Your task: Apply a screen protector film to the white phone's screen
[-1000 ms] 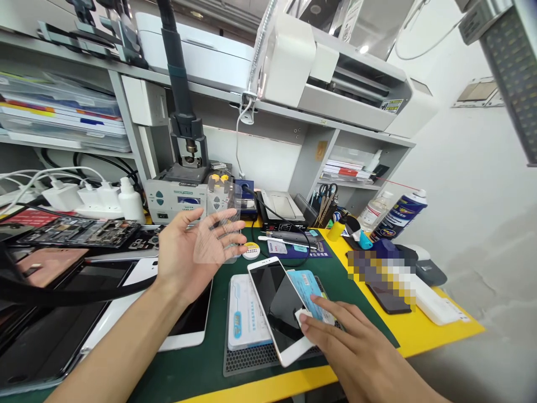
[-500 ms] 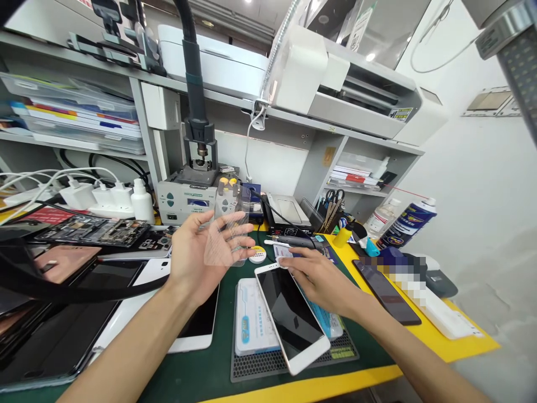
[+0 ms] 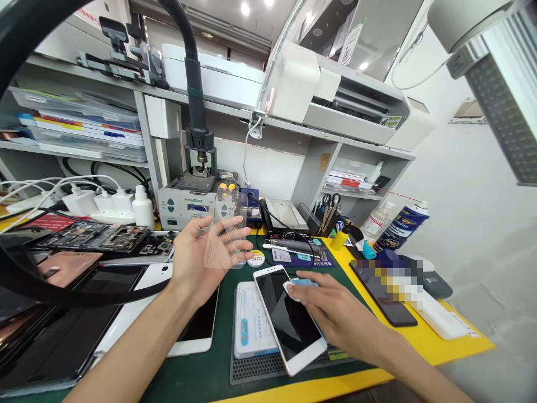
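Note:
My left hand [image 3: 189, 260] is raised palm up at the middle of the view, fingers spread behind a clear screen protector film [image 3: 216, 251] that it supports. Through the sheet the fingers and the machine behind show. A small white wipe [image 3: 290, 291] is pinched in the fingertips of my right hand [image 3: 335, 305] and rests on the upper part of a white phone's dark screen [image 3: 289, 327]. Under the phone lie a white and blue box [image 3: 251, 324] and a black perforated mat [image 3: 255, 366]. The phone lies tilted, its top toward the back left.
Phones and opened boards [image 3: 96, 238] crowd the left side under a black ring-shaped lamp [image 3: 75, 296]. At the back stands a grey rework station [image 3: 184, 208]. A dark phone [image 3: 384, 294], a blue spray can [image 3: 400, 226] and a yellow bottle [image 3: 339, 239] are on the right.
My right hand has moved the wipe from the phone's top edge down onto its screen. The left hand and the film stay almost in place, while the camera view has shifted slightly.

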`<state>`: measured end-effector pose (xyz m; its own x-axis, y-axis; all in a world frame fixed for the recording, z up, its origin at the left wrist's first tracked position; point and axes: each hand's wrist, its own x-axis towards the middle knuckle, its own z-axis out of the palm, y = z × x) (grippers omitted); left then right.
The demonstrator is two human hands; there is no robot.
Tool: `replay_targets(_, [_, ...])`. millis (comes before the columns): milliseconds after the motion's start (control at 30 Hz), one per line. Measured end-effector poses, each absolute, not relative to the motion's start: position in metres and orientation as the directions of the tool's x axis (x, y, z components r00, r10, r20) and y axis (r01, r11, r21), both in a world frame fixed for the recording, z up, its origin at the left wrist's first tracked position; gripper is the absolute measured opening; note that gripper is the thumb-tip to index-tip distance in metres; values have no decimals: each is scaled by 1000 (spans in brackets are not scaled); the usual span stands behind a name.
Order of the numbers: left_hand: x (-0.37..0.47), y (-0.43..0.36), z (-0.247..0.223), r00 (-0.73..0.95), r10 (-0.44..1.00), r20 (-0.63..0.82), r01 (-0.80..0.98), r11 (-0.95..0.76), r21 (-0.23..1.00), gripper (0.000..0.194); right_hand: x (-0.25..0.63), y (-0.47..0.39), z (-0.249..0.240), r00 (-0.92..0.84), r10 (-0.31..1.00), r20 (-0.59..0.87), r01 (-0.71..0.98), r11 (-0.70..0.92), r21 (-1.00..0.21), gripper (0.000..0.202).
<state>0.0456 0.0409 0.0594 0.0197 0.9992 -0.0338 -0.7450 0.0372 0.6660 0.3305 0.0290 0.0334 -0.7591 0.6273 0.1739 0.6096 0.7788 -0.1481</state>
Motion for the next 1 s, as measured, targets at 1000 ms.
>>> replay_targets(1000, [47,38,58,187,976,110,-865,111,489,51,269,53,38,-723,627,291,536,774,-337,37])
